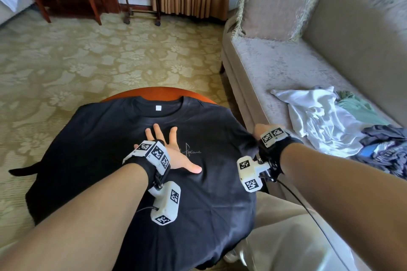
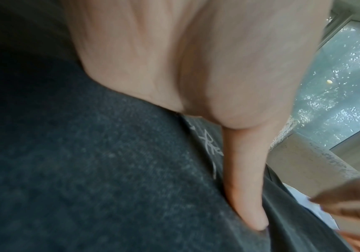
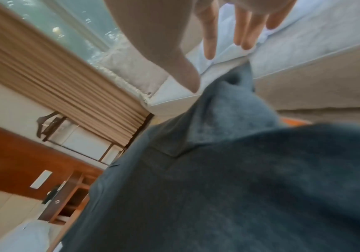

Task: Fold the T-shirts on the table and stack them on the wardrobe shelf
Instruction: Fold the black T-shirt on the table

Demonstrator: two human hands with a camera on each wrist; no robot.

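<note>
**Shirt overhangs a small table; the sleeve fold may drag it off**

The black T-shirt [image 1: 123,160] lies face up, collar away from the person, spread over a small round wooden table [image 1: 154,91] that it almost wholly covers. Its left sleeve and both sides hang past the rim, so little of the cloth is actually supported.

The left hand [image 1: 174,149] lies flat on the chest, fingers straight and spread, pinning the cloth beside the small printed script and gripping nothing. The right hand [image 1: 263,132] is at the shirt's right sleeve; in the right wrist view its fingers [image 3: 244,34] are extended and loosely parted above the raised sleeve [image 3: 228,105], with nothing visibly pinched, though whether a fingertip touches the cloth cannot be told.

The likely trouble is slippage. If the sleeve is pulled across before it is properly caught, it may drop back over the edge. If it is pulled hard, the smooth tabletop and the hanging weight could let the whole shirt slide towards the left, unless the flat palm presses firmly enough. A fold made over the unsupported overhang would probably come out crooked.

Just right of the table stands a pale sofa [image 1: 275,66] with a heap of other garments [image 1: 330,121], white, green and dark. They lie near the right arm, and a wide sweep could snag them. No wardrobe shelf shows in these views.
</note>
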